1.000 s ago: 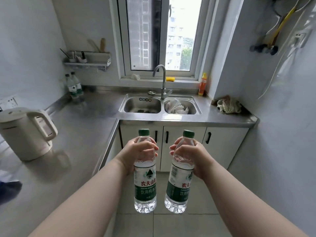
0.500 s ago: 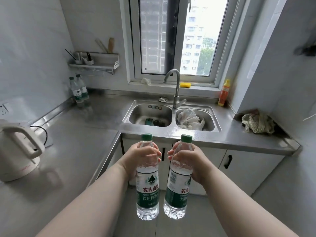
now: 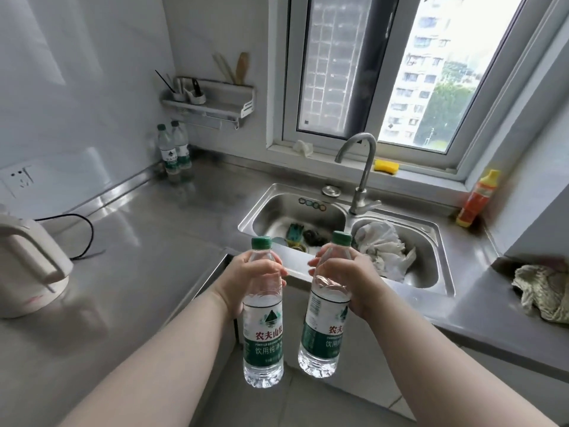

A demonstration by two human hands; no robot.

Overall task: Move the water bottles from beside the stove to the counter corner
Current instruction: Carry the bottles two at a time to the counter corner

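Lower centre, the left grip curls round one upright, clear plastic, green-capped water bottle; the right grip holds its twin. The grey steel tabletop corner, where two matching bottles stand, lies upper left, nearer the left grip.

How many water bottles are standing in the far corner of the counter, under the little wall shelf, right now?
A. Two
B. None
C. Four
A: two green-capped bottles stand side by side on the counter below the wall shelf. The left hand grips a third bottle and the right hand a fourth bottle, both in the air.
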